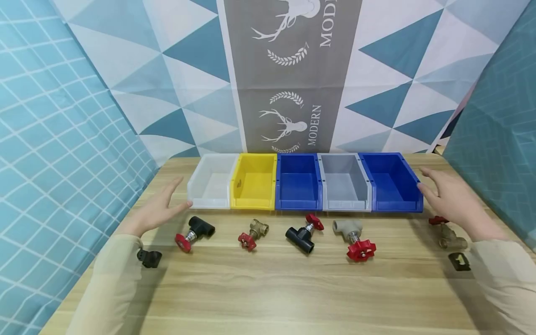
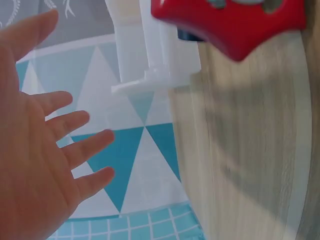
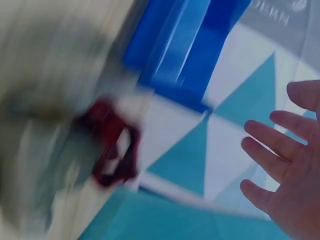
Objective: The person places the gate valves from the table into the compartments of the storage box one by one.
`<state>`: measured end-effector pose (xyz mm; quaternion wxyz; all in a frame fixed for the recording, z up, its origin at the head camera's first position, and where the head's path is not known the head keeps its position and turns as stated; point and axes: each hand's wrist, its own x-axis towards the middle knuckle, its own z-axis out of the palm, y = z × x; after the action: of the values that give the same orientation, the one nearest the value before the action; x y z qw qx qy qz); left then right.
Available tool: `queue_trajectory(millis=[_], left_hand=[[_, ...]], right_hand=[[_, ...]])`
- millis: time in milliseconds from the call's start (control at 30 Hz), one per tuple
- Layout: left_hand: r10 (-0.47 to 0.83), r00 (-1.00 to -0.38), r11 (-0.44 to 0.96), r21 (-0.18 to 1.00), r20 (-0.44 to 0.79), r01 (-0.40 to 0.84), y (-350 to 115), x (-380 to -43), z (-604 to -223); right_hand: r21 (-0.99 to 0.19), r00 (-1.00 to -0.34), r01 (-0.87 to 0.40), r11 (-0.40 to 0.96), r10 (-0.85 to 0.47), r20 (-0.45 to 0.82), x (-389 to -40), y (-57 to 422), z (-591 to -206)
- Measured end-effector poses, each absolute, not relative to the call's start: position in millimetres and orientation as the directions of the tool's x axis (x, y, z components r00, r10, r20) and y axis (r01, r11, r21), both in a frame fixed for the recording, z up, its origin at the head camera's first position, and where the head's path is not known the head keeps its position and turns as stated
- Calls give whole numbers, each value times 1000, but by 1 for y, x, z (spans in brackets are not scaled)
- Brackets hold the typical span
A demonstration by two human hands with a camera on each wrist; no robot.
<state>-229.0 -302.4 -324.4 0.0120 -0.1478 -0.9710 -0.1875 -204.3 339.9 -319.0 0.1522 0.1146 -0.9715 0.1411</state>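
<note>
My left hand (image 1: 157,210) is spread beside the white bin (image 1: 211,204), its thumb tip at the bin's front left corner; contact cannot be told. On the other side, my right hand (image 1: 454,197) is spread beside the right-hand blue bin (image 1: 398,205). Neither holds anything. Just below the left hand lies a black tee valve (image 1: 202,228), its red handwheel (image 2: 235,25) large in the left wrist view. Near the right wrist is a brass valve (image 1: 451,238), partly behind the arm; its red handwheel (image 3: 112,142) looks blurred in the right wrist view.
Between the outer bins stand a yellow bin (image 1: 253,203), another blue bin (image 1: 298,204) and a grey bin (image 1: 346,204). Before them lie a brass valve (image 1: 256,229), a black valve (image 1: 300,239) and a grey valve (image 1: 348,228). Patterned cloth (image 1: 188,70) hangs behind the wooden table (image 1: 268,298).
</note>
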Motion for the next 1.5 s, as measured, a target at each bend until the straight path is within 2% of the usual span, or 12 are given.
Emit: queue_trajectory(millis=[167, 400, 667, 900, 1100, 1500], left_hand=[[295, -951, 877, 370, 91, 308, -295, -224, -325], [288, -955, 886, 356, 76, 296, -286, -212, -325], [273, -961, 915, 317, -30, 250, -278, -203, -330], [277, -957, 923, 301, -93, 238, -273, -202, -338], [243, -948, 919, 363, -204, 157, -268, -200, -338], [236, -932, 922, 366, -276, 126, -268, -192, -344]], right_hand=[[-304, -925, -282, 910, -174, 339, -212, 300, -317], [-361, -932, -316, 877, -216, 289, -221, 257, -317], [-400, -936, -341, 850, -265, 233, -231, 224, -316], [-391, -921, -384, 837, -318, 224, -240, 203, -316], [-377, -894, -445, 812, -381, 235, -245, 181, -310], [-310, -870, -494, 812, -459, 182, -252, 150, -312]])
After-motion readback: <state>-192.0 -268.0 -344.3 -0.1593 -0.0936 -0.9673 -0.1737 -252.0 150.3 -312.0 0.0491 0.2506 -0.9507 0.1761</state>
